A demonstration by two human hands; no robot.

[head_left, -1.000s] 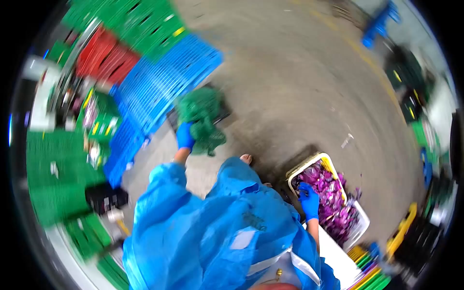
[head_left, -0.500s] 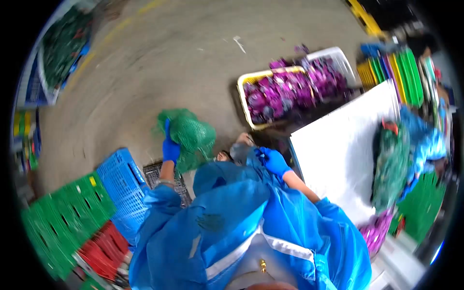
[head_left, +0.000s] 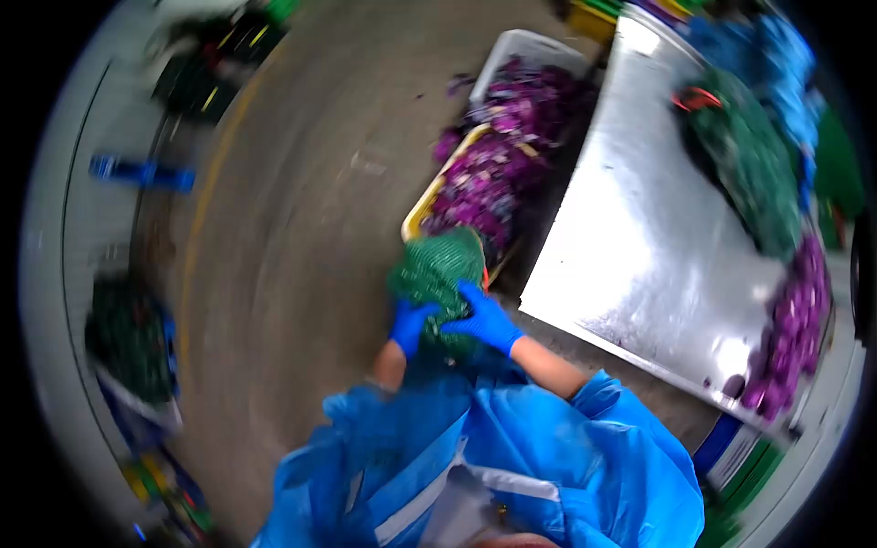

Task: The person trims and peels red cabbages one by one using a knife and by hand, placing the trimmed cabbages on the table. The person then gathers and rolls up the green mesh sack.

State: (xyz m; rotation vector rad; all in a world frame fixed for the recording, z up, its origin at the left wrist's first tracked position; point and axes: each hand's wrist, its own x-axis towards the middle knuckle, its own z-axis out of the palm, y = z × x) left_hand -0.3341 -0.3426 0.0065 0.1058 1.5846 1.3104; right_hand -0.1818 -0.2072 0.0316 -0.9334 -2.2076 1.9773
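A green mesh bag (head_left: 443,265) is bunched up in front of my body, with a bit of red-orange at its right edge. My left hand (head_left: 411,325), in a blue glove, grips the bag from its lower left. On the right side my right hand (head_left: 486,320), also gloved in blue, holds it with the fingers laid across the mesh. The bag overlaps the near end of a yellow crate (head_left: 418,208) full of purple cabbage leaves (head_left: 489,183). Whether anything is inside the bag I cannot tell.
Beyond the yellow crate stands a white crate (head_left: 493,66) of purple leaves. To the right is a metal table (head_left: 603,247) bearing a filled green mesh bag (head_left: 744,164) and a row of purple cabbages (head_left: 793,324). A person in blue (head_left: 776,55) stands past it.
My view has turned, and the green mesh bag now lies nearer the crates. My right hand, apart from the bag before, has joined my left hand on it.
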